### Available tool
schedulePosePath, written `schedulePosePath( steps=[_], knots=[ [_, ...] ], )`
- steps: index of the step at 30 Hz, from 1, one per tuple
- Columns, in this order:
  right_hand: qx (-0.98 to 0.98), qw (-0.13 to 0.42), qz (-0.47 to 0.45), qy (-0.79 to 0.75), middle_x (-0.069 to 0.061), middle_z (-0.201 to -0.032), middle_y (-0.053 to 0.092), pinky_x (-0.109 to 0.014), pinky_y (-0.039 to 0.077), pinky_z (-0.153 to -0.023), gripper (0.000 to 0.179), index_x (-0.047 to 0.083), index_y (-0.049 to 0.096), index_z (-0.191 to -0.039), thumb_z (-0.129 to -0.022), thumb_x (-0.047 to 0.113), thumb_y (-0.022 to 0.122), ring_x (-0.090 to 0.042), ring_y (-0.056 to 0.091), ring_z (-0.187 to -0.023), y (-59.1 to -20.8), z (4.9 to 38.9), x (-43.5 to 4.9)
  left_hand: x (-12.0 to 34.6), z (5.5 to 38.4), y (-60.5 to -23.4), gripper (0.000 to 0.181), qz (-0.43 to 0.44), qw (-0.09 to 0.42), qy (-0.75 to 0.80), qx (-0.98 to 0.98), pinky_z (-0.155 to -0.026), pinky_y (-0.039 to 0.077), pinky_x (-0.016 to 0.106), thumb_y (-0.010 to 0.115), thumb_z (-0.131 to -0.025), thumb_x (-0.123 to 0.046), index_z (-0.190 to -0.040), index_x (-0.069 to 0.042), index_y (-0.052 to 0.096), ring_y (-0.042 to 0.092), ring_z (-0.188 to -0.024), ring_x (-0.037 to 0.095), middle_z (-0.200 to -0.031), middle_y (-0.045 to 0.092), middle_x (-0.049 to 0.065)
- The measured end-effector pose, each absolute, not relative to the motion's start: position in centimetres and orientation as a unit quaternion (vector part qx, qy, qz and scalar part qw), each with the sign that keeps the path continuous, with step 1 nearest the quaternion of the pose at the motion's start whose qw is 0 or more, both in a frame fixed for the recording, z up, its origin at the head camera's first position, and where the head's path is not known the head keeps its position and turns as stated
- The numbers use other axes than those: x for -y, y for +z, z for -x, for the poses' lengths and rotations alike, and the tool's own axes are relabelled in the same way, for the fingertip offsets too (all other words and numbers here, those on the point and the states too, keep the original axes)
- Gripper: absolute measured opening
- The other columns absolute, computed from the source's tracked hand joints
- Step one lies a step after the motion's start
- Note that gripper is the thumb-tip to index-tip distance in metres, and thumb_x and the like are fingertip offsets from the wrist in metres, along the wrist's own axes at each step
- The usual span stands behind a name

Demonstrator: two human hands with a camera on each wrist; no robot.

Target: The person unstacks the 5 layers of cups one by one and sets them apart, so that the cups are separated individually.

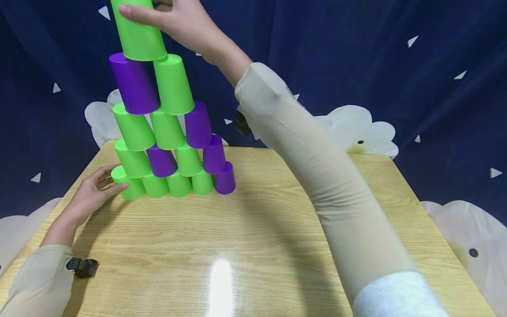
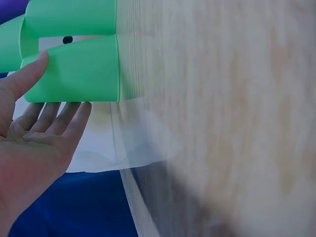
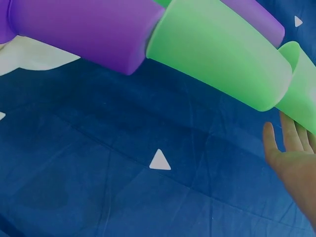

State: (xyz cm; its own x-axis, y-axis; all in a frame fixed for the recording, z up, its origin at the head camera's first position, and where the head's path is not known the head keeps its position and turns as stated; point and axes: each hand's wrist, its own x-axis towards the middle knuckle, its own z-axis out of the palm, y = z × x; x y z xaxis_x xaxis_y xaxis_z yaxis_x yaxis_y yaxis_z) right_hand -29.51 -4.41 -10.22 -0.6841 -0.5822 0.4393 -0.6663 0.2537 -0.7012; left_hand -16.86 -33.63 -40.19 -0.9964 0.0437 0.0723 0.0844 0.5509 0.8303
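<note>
A tall pyramid of upside-down green and purple cups stands at the table's left. At its top, my right hand (image 1: 184,24) grips a green cup (image 1: 142,42), thumb across the front. That cup's rim meets the tops of a purple cup (image 1: 135,88) and a green cup (image 1: 174,86). In the right wrist view, the right hand's fingers (image 3: 292,136) lie against the top cup (image 3: 307,94). Down at the base, my left hand (image 1: 88,196) is beside the leftmost green cup (image 1: 132,188), its fairly straight fingers (image 2: 74,121) along the side and thumb overlapping the cup.
The wooden table (image 1: 190,246) extends in front and to the right of the pyramid. Behind it hangs a dark blue curtain (image 1: 336,53) with white triangles and cloud shapes (image 1: 348,127). My right sleeve (image 1: 325,176) crosses above the table.
</note>
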Motion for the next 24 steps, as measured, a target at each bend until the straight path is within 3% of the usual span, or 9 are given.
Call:
schedulePosePath(
  steps=[4,10,14,16,20,24],
  knots=[
    [0.787,0.054,-0.402,0.464,0.003,-0.122,0.056,-0.010,0.039,-0.091,0.049,0.009,0.049,-0.138,-0.094,0.021,0.065,-0.004,0.055,-0.111,-9.7,29.3,3.5,33.5,17.0,-40.2,0.069,0.034,0.024,-0.460,0.887,-0.080,0.038,0.003,0.065,-0.097,-0.026,-0.152,-0.004,0.030,0.043,-0.133,0.029,-0.129,0.045,-0.009],
    [0.748,0.088,-0.425,0.502,-0.004,-0.117,0.057,-0.012,0.041,-0.092,0.040,0.000,0.051,-0.132,-0.095,0.010,0.062,-0.011,0.057,-0.107,-9.1,29.1,0.4,33.1,17.4,-40.3,0.070,0.033,0.024,-0.446,0.894,-0.079,0.038,0.002,0.065,-0.097,-0.023,-0.152,0.001,0.027,0.041,-0.132,0.045,-0.139,0.042,0.019],
    [0.720,0.127,-0.436,0.525,-0.009,-0.113,0.058,-0.018,0.043,-0.094,0.034,-0.006,0.053,-0.126,-0.094,0.003,0.061,-0.017,0.057,-0.105,-9.3,29.3,-2.5,33.0,17.5,-40.1,0.070,0.029,0.022,-0.443,0.896,-0.079,0.038,0.002,0.064,-0.098,-0.023,-0.151,0.003,0.026,0.039,-0.131,0.051,-0.141,0.039,0.027],
    [0.713,0.139,-0.441,0.527,-0.011,-0.116,0.058,-0.020,0.044,-0.096,0.038,-0.008,0.050,-0.128,-0.093,0.002,0.062,-0.019,0.057,-0.108,-9.6,29.5,-4.1,33.0,17.5,-40.1,0.071,0.027,0.020,-0.443,0.896,-0.079,0.038,0.001,0.064,-0.098,-0.023,-0.151,0.004,0.026,0.038,-0.130,0.052,-0.142,0.038,0.028],
    [0.702,0.111,-0.402,0.577,-0.013,-0.125,0.057,-0.022,0.044,-0.100,0.046,-0.006,0.047,-0.134,-0.091,-0.001,0.064,-0.020,0.058,-0.116,-10.5,29.8,-7.2,33.2,17.5,-40.1,0.071,0.027,0.018,-0.446,0.894,-0.079,0.038,0.002,0.064,-0.098,-0.024,-0.151,0.004,0.026,0.037,-0.130,0.054,-0.141,0.038,0.025],
    [0.679,0.089,-0.352,0.638,-0.016,-0.130,0.057,-0.026,0.045,-0.101,0.052,-0.003,0.049,-0.136,-0.087,-0.006,0.067,-0.023,0.058,-0.119,-12.2,30.2,-10.7,33.5,17.2,-40.1,0.071,0.028,0.020,-0.451,0.892,-0.079,0.039,0.003,0.065,-0.097,-0.026,-0.151,0.002,0.028,0.043,-0.132,0.041,-0.134,0.044,0.007]
  ],
)
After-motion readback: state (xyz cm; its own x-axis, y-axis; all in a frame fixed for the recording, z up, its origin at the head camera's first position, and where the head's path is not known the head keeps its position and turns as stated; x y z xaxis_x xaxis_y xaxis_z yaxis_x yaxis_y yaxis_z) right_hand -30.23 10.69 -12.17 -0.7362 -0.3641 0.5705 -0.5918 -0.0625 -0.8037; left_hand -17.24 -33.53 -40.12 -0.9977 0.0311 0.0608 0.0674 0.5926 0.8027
